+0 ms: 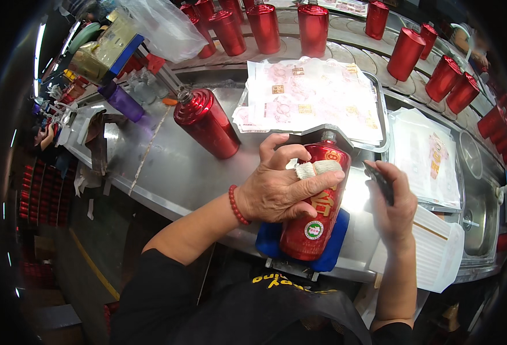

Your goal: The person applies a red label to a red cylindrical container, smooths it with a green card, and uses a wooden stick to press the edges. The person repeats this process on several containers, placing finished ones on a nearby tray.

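A glossy red bottle (305,241) lies tilted before me on a blue cloth pad (339,233), its clear glass neck (328,136) against a dark angled bracket. It bears gold characters and a round green-and-white emblem. Across its upper front lies my left hand (286,185), fingers spread apart, with white wrapping on a finger; whether it presses on the bottle is hard to tell. My right hand (398,194), slightly blurred, grips a thin dark scraper (381,183) to the right of the bottle. Another red bottle (206,123), without visible gold marks, stands on the steel table to the left.
Printed transfer sheets (309,95) lie in a metal tray behind the bottle; more sheets (426,159) lie at right. Several red bottles (313,26) stand on the curved conveyor. A purple bottle (122,101) stands at left, a steel sink (480,215) at right. Other people (473,47) are farther off.
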